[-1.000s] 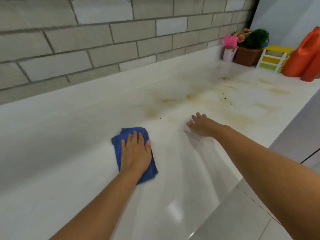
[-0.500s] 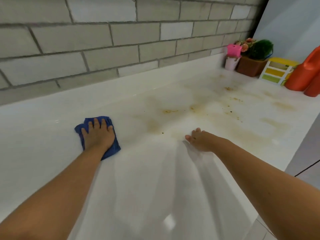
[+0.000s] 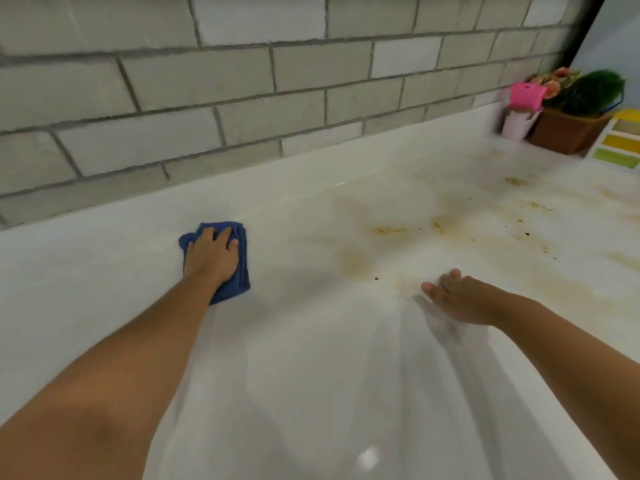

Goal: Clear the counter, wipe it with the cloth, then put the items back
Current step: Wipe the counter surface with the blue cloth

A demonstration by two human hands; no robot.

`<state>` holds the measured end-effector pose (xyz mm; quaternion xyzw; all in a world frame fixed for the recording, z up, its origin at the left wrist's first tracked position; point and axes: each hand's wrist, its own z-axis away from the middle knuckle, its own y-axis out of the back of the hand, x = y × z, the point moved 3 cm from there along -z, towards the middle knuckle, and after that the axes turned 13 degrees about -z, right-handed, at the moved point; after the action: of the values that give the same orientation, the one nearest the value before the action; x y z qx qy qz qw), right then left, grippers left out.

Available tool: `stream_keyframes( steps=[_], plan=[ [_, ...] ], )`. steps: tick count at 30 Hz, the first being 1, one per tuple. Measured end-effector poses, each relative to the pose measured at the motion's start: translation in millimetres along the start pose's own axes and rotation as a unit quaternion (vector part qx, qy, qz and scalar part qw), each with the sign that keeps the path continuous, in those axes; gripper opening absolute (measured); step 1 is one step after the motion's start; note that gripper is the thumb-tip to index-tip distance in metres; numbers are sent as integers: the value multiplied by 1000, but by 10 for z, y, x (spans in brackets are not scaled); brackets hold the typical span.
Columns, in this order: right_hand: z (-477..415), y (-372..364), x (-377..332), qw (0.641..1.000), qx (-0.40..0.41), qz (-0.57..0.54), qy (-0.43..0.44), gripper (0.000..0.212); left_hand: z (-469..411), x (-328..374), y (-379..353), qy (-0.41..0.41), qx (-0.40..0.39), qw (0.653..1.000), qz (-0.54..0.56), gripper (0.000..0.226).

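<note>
Since a second ago the blue cloth [image 3: 243, 268] has slid away from the right hand [image 3: 460, 299], out to the left and nearer the brick wall [image 3: 242, 81], with the left hand [image 3: 213, 259] riding on top of it. The right hand has barely shifted.

Both hands are flat. The left one presses palm-down on the folded cloth, fingers laid out over its bunched far edge, not clutching it. The right one rests spread on the white surface [image 3: 311, 375], holding nothing, and looks to be propping the person up.

From the right hand the cloth lies at about ten o'clock, well apart. Brownish stains and crumbs [image 3: 388, 230] sit at roughly twelve to two o'clock from that hand, and they look untouched. Further off at two o'clock, by the wall, stand a pink pot [image 3: 523, 98], a brown planter [image 3: 568, 131] and a yellow-green rack [image 3: 620, 147].

I'd judge the cloth to be soft, light and limp. It will slide easily on this glossy top, and it will ruck up if pushed from one corner. Best to keep it folded, with the palm in the middle and the fingers over the leading edge, and to press harder on the dried marks. Nothing about it is fragile.
</note>
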<state>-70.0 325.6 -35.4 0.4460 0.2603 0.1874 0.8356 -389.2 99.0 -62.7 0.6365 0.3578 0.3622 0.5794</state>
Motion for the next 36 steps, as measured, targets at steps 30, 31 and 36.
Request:
stream_keyframes(
  steps=[30, 31, 36],
  plan=[
    [45, -71, 4, 1000, -13, -22, -13, 78, -181, 1123, -121, -142, -54, 987, -44, 52],
    [56, -75, 4, 1000, -9, -20, -13, 78, 17, 1285, -107, -177, -55, 982, -36, 52],
    [118, -33, 11, 1000, -15, -17, 2, 72, 849, 1383, -131, -326, -59, 944, -14, 51]
  ],
)
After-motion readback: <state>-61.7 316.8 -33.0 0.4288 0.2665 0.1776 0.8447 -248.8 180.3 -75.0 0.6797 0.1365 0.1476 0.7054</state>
